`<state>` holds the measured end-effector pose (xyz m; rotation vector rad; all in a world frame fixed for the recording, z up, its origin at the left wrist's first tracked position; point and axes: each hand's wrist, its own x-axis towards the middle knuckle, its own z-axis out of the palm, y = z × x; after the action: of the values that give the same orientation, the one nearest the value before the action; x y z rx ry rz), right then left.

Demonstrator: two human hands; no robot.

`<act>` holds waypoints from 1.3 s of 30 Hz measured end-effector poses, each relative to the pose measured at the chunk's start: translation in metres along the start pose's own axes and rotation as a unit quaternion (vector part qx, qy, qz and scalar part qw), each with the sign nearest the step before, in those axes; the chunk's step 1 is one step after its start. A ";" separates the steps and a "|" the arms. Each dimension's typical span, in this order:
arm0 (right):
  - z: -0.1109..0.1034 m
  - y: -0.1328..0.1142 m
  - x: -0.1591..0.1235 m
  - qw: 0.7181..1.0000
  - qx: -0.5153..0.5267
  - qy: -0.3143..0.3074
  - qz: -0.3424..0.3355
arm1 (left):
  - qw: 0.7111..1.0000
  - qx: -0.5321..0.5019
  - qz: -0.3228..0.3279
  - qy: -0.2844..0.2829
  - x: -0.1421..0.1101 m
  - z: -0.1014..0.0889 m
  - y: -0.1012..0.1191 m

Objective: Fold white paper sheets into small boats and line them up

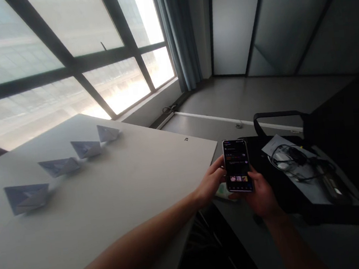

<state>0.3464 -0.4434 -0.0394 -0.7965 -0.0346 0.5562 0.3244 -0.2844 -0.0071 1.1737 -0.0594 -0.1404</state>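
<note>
The phone (237, 167) was held upright in both hands, beside the right edge of the table (133, 187), its lit screen turned toward the wearer, presumably so it could be read. The left hand (212, 180) was closed around one long side; the right hand (262, 194) gripped the other, its thumb at the lower edge, a pairing that probably kept the phone steady. Four paper boats (27, 198) stood in a spaced row across the table, perhaps to keep them from touching. To the right, cables (294, 162) lay heaped on a pale sheet (273, 142), beside a dark armrest (277, 114). The screen's writing was too small to read, fingers behind the phone were hidden, a greenish thing (223, 191) below it was partly covered, and the far right sank into shadow.
</note>
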 end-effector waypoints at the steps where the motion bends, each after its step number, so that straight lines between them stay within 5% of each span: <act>1: 0.000 0.000 0.000 1.000 0.002 0.000 0.002 | 1.000 -0.005 0.000 0.000 0.000 0.000 0.000; 8: -0.001 0.003 0.003 0.999 -0.047 0.016 -0.011 | 1.000 0.004 -0.006 0.010 -0.001 0.000 0.000; 21: -0.012 0.002 0.000 0.995 -0.073 -0.058 -0.029 | 0.994 -0.042 -0.041 0.088 0.004 -0.003 -0.006; 30: -0.014 0.006 -0.002 0.995 -0.072 -0.062 -0.014 | 0.997 -0.023 -0.024 0.070 0.003 -0.002 -0.005; 39: -0.011 0.006 0.001 0.999 -0.039 0.029 0.000 | 0.998 -0.016 -0.018 0.053 0.003 -0.002 -0.006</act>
<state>0.3471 -0.4463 -0.0516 -0.8879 -0.0028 0.5331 0.3273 -0.2850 -0.0136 1.1486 0.0571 -0.1109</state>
